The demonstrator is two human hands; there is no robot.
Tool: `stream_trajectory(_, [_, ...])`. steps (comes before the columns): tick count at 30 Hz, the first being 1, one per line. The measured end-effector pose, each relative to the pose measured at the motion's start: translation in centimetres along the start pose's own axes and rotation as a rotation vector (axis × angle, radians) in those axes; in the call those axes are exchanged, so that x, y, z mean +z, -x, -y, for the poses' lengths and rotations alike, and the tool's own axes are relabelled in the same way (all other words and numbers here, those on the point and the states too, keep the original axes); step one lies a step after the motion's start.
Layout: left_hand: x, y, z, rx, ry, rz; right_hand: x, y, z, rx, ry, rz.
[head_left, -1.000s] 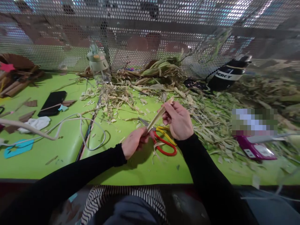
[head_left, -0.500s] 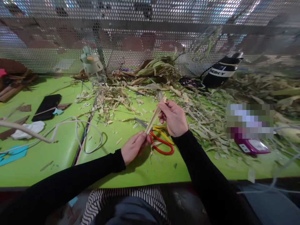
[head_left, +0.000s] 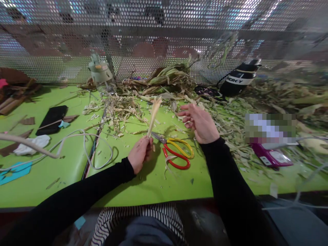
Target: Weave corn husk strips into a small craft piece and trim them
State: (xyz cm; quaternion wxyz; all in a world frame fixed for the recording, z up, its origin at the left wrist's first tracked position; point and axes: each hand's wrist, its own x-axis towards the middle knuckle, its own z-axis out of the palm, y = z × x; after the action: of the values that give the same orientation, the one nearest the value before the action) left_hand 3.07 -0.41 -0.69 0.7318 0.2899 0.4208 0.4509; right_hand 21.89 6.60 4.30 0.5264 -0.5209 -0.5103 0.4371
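My left hand [head_left: 139,154] is closed round the lower end of a pale dry husk strip [head_left: 154,114], which stands nearly upright above the green table [head_left: 64,167]. My right hand [head_left: 200,121] hovers to the right of the strip with its fingers apart and nothing in them. Scissors with one red and one yellow handle [head_left: 176,152] lie flat on the table between my two hands, blades pointing towards the left hand.
Heaps of husk scraps [head_left: 230,126] cover the table's middle and right. A bottle [head_left: 101,73] stands at the perforated back screen, a black phone [head_left: 52,119] and a white cable [head_left: 64,143] lie left, a purple device [head_left: 271,157] right.
My right hand has let go of the strip's upper end and moved away to the right, opening. The left hand has swung the strip from slanted to nearly upright.
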Motion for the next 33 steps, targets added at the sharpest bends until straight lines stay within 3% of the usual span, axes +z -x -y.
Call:
stream_trajectory(4, [-0.5, -0.4, -0.7, -0.004, 0.064, 0.024, -2.0, 0.6, -0.1, -0.008, 0.137, -0.051])
stream_trajectory(11, [-0.9, -0.2, -1.6, 0.055, 0.066, -0.014, -6.5, 1.3, -0.2, -0.104, 0.810, 0.071])
stream_trajectory(15, [-1.1, -0.1, -2.3, 0.094, 0.087, -0.036, -6.8, 1.4, 0.3, -0.079, 1.041, 0.106])
stream_trajectory(20, [-1.4, -0.5, -3.3, 0.122, 0.159, -0.046, -5.5, 2.3, 1.3, 0.006, 1.110, 0.459])
stream_trajectory(22, [-1.5, -0.5, -4.2, 0.124, 0.193, -0.069, -5.4, 2.4, 1.4, -0.020, 1.145, 0.517])
stream_trajectory(24, [-1.7, -0.2, -5.8, 0.144, 0.229, -0.080, -5.4, 2.2, 1.4, -0.093, 1.143, 0.457])
stream_trajectory(28, [-2.7, 1.0, -9.3, 0.294, 0.308, -0.094, -4.9, 1.4, 1.3, -0.253, 1.030, 0.153])
stream_trajectory(30, [-3.3, 1.4, -10.5, 0.335, 0.325, -0.107, -4.0, 0.8, 1.4, -0.311, 0.974, 0.032])
stream_trajectory(33, [-4.4, 1.6, -11.2, 0.354, 0.356, -0.113, -2.0, 0.0, 2.0, -0.388, 0.918, -0.049])
